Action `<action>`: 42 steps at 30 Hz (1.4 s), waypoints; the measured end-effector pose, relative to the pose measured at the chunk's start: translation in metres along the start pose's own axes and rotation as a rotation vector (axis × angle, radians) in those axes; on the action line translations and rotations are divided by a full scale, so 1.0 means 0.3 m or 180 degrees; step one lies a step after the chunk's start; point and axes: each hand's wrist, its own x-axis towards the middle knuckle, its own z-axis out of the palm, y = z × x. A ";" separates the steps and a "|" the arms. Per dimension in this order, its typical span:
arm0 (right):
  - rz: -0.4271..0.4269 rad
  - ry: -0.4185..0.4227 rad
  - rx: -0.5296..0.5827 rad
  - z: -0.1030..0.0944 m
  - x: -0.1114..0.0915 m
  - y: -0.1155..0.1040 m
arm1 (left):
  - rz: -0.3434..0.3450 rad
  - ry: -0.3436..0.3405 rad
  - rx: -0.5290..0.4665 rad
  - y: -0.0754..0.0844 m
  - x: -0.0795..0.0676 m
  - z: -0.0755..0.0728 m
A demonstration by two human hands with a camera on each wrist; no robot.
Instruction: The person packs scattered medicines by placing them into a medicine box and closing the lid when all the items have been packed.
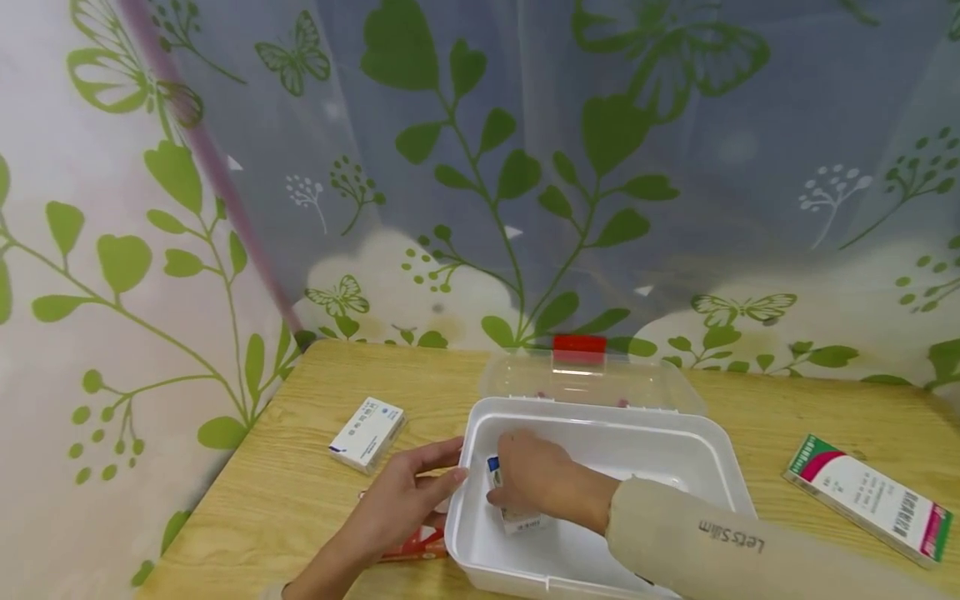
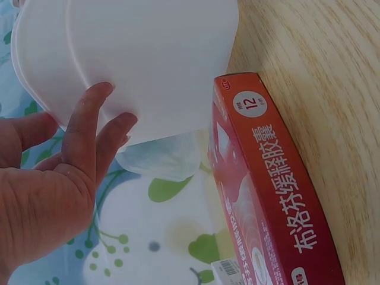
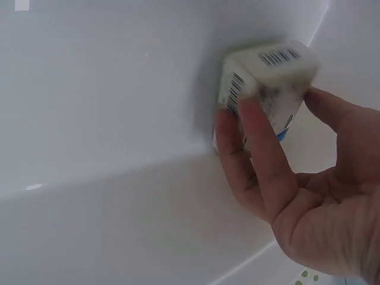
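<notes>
Inside the white plastic storage box [image 1: 600, 583], toward its left end, my right hand [image 1: 536, 475] grips a small white medicine box [image 1: 522, 523]. In the right wrist view, thumb and fingers of the right hand [image 3: 309, 196] lie on opposite sides of the medicine box [image 3: 279, 83], whose barcodes show close to the container's wall. My left hand [image 1: 401, 500] rests its loosely extended fingers against the outer left side of the container. The left wrist view shows those fingers [image 2: 89, 119] touching the smooth white wall [image 2: 160, 71].
A red-orange medicine box [image 1: 416, 546] lies just left of the container, partly hidden by the left hand. Farther left is a white medicine box [image 1: 367, 433]; at right lies a green-and-white one [image 1: 870, 500]. Behind, the clear lid [image 1: 630, 383] with its red latch [image 1: 579, 348] hangs open.
</notes>
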 end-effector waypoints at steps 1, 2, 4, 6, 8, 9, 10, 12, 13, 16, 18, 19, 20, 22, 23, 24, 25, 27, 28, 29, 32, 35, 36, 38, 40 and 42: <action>-0.0001 0.0015 -0.0039 0.004 -0.001 0.000 | 0.0000 0.0001 -0.0001 0.000 0.001 0.001; -0.0018 0.0039 -0.0060 0.007 -0.003 0.001 | -0.0009 0.0010 0.0007 0.001 0.001 0.002; -0.0100 0.0054 -0.0094 0.011 -0.006 0.006 | -0.0019 0.0034 0.0032 0.000 0.002 0.004; -0.0217 0.0018 -0.0033 0.010 -0.011 0.014 | -0.0026 0.0047 0.0043 0.000 0.003 0.005; -0.0313 -0.0087 0.0075 0.001 -0.016 0.024 | -0.0029 0.0057 0.0063 0.000 0.003 0.006; -0.0360 -0.0153 0.0114 -0.003 -0.017 0.029 | -0.0025 0.0060 0.0069 0.000 0.003 0.006; -0.0396 -0.0222 0.0119 -0.010 -0.018 0.033 | -0.0025 0.0065 0.0079 0.001 0.003 0.006; -0.0405 -0.0381 0.0118 -0.022 -0.020 0.037 | -0.0015 0.0075 0.0093 0.004 0.002 0.006; -0.0408 -0.0423 0.0100 -0.027 -0.021 0.037 | -0.0010 0.0081 0.0097 0.005 0.001 0.006; -0.0388 -0.0467 0.0058 -0.031 -0.021 0.031 | 0.0006 0.0074 0.0069 0.009 0.000 0.006; -0.0331 -0.0440 0.0121 -0.026 -0.023 0.026 | 0.0023 0.0060 0.0050 0.009 0.000 0.007; -0.0317 -0.0405 0.0123 -0.023 -0.024 0.024 | 0.0030 0.0048 0.0038 0.008 0.001 0.007; -0.0301 -0.0383 0.0135 -0.019 -0.024 0.022 | 0.0034 0.0043 0.0039 0.008 0.001 0.008; -0.0263 -0.0353 0.0151 -0.013 -0.025 0.019 | 0.0030 0.0053 0.0063 0.006 0.002 0.007; -0.0261 -0.0321 0.0146 -0.010 -0.025 0.018 | 0.0028 0.0059 0.0077 0.005 0.002 0.007; -0.0256 -0.0293 0.0136 -0.007 -0.025 0.017 | 0.0025 0.0064 0.0088 0.006 0.002 0.008; -0.0255 -0.0271 0.0121 -0.005 -0.026 0.017 | 0.0018 0.0070 0.0096 0.006 0.002 0.009; -0.0237 -0.0226 0.0111 -0.004 -0.028 0.015 | 0.0010 0.0078 0.0104 0.006 0.001 0.009; -0.0243 -0.0191 0.0082 -0.005 -0.030 0.014 | 0.0018 0.0078 0.0101 0.006 0.001 0.009; -0.0251 -0.0158 0.0039 -0.007 -0.032 0.012 | 0.0029 0.0078 0.0095 0.006 0.001 0.010; -0.0304 -0.0105 -0.0142 -0.018 -0.039 0.008 | 0.0047 0.0080 0.0077 0.004 0.002 0.009; -0.0338 -0.0186 -0.0280 -0.041 -0.047 0.013 | 0.0033 0.0094 0.0071 0.003 0.001 0.012; -0.0337 -0.0232 -0.0308 -0.052 -0.051 0.018 | 0.0023 0.0097 0.0067 0.004 0.001 0.013; -0.0336 -0.0329 -0.0352 -0.079 -0.062 0.032 | 0.0007 0.0108 0.0069 0.003 -0.001 0.017; -0.0333 -0.0383 -0.0374 -0.108 -0.076 0.052 | -0.0004 0.0119 0.0059 0.000 -0.002 0.018; -0.0402 -0.0332 -0.0429 -0.141 -0.093 0.076 | -0.0015 0.0131 0.0045 -0.005 -0.003 0.018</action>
